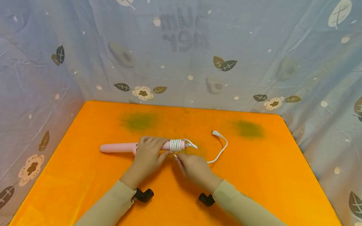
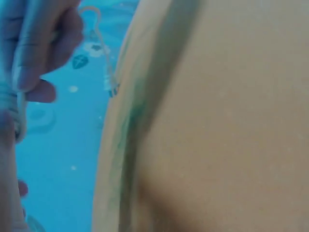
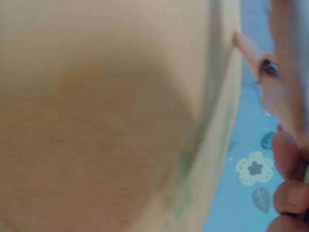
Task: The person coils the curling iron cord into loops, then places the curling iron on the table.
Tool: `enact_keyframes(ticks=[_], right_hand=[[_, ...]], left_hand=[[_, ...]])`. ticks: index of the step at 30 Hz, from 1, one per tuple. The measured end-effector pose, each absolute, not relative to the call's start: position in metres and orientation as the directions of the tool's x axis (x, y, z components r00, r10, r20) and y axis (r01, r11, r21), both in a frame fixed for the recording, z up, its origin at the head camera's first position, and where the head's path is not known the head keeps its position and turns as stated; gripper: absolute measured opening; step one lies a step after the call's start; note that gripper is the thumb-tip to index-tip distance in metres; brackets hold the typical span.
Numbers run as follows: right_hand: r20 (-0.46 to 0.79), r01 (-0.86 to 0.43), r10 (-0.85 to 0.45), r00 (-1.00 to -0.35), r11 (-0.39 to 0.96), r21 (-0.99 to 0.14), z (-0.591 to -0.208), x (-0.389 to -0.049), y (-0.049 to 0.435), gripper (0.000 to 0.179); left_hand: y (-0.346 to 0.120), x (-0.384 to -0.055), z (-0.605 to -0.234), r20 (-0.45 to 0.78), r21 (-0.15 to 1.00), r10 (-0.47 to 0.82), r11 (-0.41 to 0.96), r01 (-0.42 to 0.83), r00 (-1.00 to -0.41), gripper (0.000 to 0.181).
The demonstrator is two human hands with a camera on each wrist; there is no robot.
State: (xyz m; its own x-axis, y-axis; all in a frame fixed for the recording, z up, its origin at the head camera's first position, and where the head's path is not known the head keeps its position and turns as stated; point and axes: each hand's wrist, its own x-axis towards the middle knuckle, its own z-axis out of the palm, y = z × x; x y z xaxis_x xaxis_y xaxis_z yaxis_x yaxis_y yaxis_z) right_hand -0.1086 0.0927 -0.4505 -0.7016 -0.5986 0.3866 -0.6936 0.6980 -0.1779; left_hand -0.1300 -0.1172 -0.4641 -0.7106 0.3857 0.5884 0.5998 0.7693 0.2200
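Patterned cloth curtains (image 1: 191,64), pale blue-grey with printed leaves and flowers, enclose the back and both sides of an orange-topped desk (image 1: 258,190). Two greenish patches mark the far part of the desk top, one left of centre, one right.

From where I stand, the pink hair iron (image 1: 117,147) lies crosswise near the middle of the desk, its smooth rounded end toward the person's left. A white cord (image 1: 175,145) is wound in several close turns around the opposite end section. At that end, a short loop of cord projects beyond the iron's tip.

Left hand (image 1: 149,153): gripping the iron at mid-length, fingers over the top, thumb extended toward the turns. Right hand (image 1: 196,167): fingers curled, pinching the cord just below the turns, on the person's side. Beyond the right hand, the free length of cord curves across the desk to a white plug (image 1: 216,133), which lies apart from the iron, to its right.

Both arms wear light khaki sleeves (image 1: 255,218). One black fitting (image 1: 144,195) shows beside each wrist.
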Motion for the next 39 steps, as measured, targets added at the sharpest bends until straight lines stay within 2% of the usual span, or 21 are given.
enact_keyframes(ticks=[6,9,12,16,20,23,30,39], right_hand=[[0.359,-0.676,-0.583,-0.729,0.696,-0.241,-0.439,-0.112,0.096,0.01],[0.345,-0.659,-0.568,-0.747,0.701,-0.273,-0.436,-0.115,0.099,0.009],[0.35,-0.631,-0.533,-0.77,0.718,-0.294,-0.433,-0.118,0.103,0.01],[0.394,-0.641,-0.53,-0.751,0.728,-0.243,-0.433,-0.12,0.103,0.013],[0.421,-0.679,-0.569,-0.706,0.713,-0.176,-0.44,-0.115,0.097,0.012],[0.429,-0.705,-0.59,-0.684,0.687,-0.178,-0.444,-0.108,0.092,0.013],[0.427,-0.699,-0.587,-0.688,0.693,-0.176,-0.447,-0.097,0.084,0.018],[0.363,-0.729,-0.667,-0.651,0.683,-0.053,-0.434,-0.092,0.078,0.021]], left_hand=[[-0.119,-0.129,-0.46,0.47,0.161,0.412,0.83,0.535,-0.781,0.043],[-0.123,-0.129,-0.452,0.396,0.202,0.452,0.806,0.556,-0.799,0.037],[-0.127,-0.129,-0.446,0.353,0.262,0.439,0.801,0.538,-0.826,0.035],[-0.128,-0.13,-0.446,0.343,0.308,0.383,0.817,0.488,-0.858,0.033],[-0.127,-0.131,-0.451,0.363,0.343,0.355,0.809,0.478,-0.861,0.032],[-0.125,-0.133,-0.455,0.388,0.348,0.337,0.808,0.475,-0.858,0.031],[-0.126,-0.135,-0.462,0.41,0.323,0.317,0.826,0.461,-0.855,0.031],[-0.122,-0.135,-0.471,0.387,0.274,0.384,0.821,0.502,-0.838,0.033]])
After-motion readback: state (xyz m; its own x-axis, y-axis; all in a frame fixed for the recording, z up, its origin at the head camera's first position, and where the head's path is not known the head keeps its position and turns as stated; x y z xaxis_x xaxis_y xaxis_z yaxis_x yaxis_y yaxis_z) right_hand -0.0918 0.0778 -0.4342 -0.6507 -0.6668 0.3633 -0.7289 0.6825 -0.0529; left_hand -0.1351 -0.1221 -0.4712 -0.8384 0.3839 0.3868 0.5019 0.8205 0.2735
